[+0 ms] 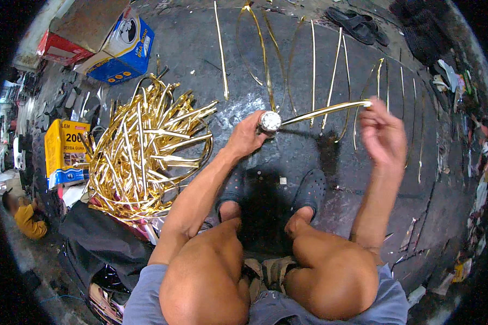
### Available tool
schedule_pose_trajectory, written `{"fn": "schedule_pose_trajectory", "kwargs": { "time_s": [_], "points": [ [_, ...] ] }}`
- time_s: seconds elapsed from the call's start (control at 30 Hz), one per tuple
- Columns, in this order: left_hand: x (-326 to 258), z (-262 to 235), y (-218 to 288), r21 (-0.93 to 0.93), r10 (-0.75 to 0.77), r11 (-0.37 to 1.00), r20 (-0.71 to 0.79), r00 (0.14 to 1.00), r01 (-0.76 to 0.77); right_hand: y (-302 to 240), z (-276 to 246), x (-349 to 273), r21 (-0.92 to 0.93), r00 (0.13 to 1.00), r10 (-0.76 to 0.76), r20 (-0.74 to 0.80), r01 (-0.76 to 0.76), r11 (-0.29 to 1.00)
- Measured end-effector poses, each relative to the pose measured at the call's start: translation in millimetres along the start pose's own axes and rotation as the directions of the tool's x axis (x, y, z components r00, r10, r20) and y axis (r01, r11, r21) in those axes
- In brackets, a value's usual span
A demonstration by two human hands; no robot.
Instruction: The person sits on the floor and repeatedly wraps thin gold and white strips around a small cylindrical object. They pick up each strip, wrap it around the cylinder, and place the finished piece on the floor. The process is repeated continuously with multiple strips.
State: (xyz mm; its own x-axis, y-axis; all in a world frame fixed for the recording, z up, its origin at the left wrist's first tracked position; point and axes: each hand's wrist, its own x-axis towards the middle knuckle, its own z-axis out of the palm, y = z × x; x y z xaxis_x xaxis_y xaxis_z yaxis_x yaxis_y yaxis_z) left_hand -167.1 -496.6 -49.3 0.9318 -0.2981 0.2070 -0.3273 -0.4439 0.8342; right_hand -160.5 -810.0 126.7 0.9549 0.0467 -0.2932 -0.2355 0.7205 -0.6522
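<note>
My left hand (246, 136) grips a small round silver can (269, 121) with its lid side up. A long gold strip (326, 110) runs from the can to the right, and my right hand (382, 134) holds its far end near the fingertips; the hand is blurred. Both hands are above a dark floor, in front of my knees and my dark clogs (309, 190).
A big heap of gold strips (146, 149) lies at my left. Several single gold strips (314, 65) are laid out in rows on the floor ahead. A blue box (126, 46), a yellow carton (64, 151), dark sandals (358, 24) and another person (24, 216) are around.
</note>
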Motion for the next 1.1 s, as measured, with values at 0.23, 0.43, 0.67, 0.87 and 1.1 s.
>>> {"fn": "schedule_pose_trajectory", "kwargs": {
  "time_s": [0.23,0.43,0.67,0.87,1.1],
  "points": [
    [4.8,0.1,2.4,0.006,-0.040,0.999,0.031,0.999,0.040,-121.7,46.5,-39.0,0.187,0.959,-0.237,0.157,0.207,0.960],
    [-6.1,-27.9,15.7,0.209,0.042,0.978,-0.105,0.994,-0.019,-203.6,48.4,89.3,-0.220,0.864,-0.405,0.299,0.475,0.852],
    [-54.0,-97.8,-65.0,0.680,-0.296,0.569,-0.355,0.887,0.462,-231.5,48.6,141.8,-0.313,0.545,-0.808,0.225,0.825,0.470],
    [-69.1,-95.0,-80.4,0.710,-0.417,0.488,-0.322,0.850,0.508,-115.7,-86.2,103.3,-0.446,0.526,-0.828,-0.193,0.705,0.552],
    [-78.5,-183.6,-59.6,0.021,-0.163,0.877,-0.927,0.337,0.481,92.6,-198.5,53.7,-0.471,0.581,-0.478,-0.659,0.177,0.864]
  ]
}}
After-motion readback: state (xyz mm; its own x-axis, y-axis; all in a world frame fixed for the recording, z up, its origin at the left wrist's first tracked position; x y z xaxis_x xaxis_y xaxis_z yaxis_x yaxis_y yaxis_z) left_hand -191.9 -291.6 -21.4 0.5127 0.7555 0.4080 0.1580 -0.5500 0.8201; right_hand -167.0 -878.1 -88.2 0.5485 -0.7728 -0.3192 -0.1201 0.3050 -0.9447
